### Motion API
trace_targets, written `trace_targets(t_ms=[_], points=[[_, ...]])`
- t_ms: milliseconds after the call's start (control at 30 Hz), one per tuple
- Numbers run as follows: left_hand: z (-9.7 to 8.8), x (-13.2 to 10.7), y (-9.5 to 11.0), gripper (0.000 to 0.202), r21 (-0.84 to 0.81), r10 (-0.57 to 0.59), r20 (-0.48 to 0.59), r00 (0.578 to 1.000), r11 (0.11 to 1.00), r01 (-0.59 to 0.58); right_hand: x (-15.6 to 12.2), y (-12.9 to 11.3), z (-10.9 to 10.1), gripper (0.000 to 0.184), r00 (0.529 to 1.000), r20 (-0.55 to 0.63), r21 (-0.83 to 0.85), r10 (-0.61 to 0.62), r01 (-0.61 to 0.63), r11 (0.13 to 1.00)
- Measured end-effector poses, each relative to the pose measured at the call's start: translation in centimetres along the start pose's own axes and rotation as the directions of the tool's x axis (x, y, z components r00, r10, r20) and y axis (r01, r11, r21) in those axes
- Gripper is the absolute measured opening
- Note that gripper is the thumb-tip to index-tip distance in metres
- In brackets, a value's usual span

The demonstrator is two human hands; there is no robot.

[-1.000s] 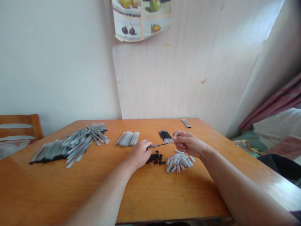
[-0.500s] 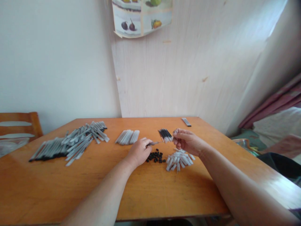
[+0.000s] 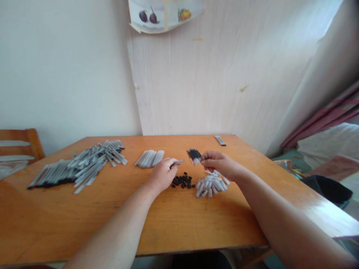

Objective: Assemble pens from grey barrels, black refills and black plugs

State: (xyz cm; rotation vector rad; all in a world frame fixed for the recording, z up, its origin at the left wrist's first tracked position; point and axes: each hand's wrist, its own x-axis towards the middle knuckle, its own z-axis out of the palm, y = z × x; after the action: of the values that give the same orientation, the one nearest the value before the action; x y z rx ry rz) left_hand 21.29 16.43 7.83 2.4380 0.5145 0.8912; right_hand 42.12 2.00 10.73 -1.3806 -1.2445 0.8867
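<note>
My left hand (image 3: pixel 161 175) is closed on a grey pen barrel (image 3: pixel 177 162) whose tip sticks out to the right. My right hand (image 3: pixel 217 164) is curled shut just right of it, by a small bundle of black refills (image 3: pixel 193 155); what its fingers hold is hidden. Between and below the hands lie several small black caps (image 3: pixel 183 181) and a heap of short whitish pen pieces (image 3: pixel 211 184) on the orange wooden table (image 3: pixel 179 220).
A large pile of grey pens (image 3: pixel 75 167) lies at the table's left, a small row of pale barrels (image 3: pixel 149 158) in the middle, a few dark sticks (image 3: pixel 220 140) at the far right corner. A wooden chair (image 3: pixel 19 144) stands left; bedding lies right.
The thin refill that spanned both hands no longer shows between them. The hands have drawn slightly apart, and the view has tilted down a little.
</note>
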Motion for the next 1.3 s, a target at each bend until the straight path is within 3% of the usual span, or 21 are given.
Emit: trace_targets(t_ms=[133, 267, 367, 533, 1133, 1200, 1300], points=[[0.1, 0.0, 0.0, 0.023, -0.005, -0.033, -0.032, 0.999, 0.999, 0.033, 0.5, 0.8, 0.8, 0.014, 0.997, 0.011, -0.297, -0.076, 0.075, 0.952], [0.1, 0.0, 0.0, 0.023, -0.007, -0.047, -0.029, 0.998, 0.999, 0.047, 0.8, 1.2, 1.7, 0.022, 0.960, 0.157, -0.571, -0.231, 0.279, 0.772], [0.2, 0.0, -0.1, 0.023, -0.002, -0.043, -0.032, 0.999, 0.999, 0.043, 0.9, 1.3, 2.1, 0.029, 0.927, 0.262, -0.649, -0.267, 0.374, 0.663], [0.3, 0.0, -0.2, 0.023, -0.006, -0.029, -0.034, 0.999, 1.000, 0.029, 0.9, 1.6, 2.3, 0.027, 0.919, 0.281, -0.721, -0.275, 0.391, 0.572], [0.2, 0.0, 0.2, 0.022, 0.022, -0.036, -0.013, 0.999, 0.999, 0.036, 1.6, 1.8, 2.8, 0.019, 0.942, 0.259, -0.766, -0.214, 0.335, 0.549], [0.3, 0.0, 0.2, 0.022, 0.024, -0.042, 0.002, 0.999, 0.999, 0.042, 1.7, 1.7, 2.8, 0.017, 0.947, 0.230, -0.772, -0.223, 0.317, 0.551], [0.3, -0.1, 0.1, 0.023, 0.010, -0.043, 0.016, 0.999, 0.999, 0.043, 1.6, 1.3, 2.9, 0.017, 0.955, 0.114, -0.726, -0.274, 0.269, 0.633]])
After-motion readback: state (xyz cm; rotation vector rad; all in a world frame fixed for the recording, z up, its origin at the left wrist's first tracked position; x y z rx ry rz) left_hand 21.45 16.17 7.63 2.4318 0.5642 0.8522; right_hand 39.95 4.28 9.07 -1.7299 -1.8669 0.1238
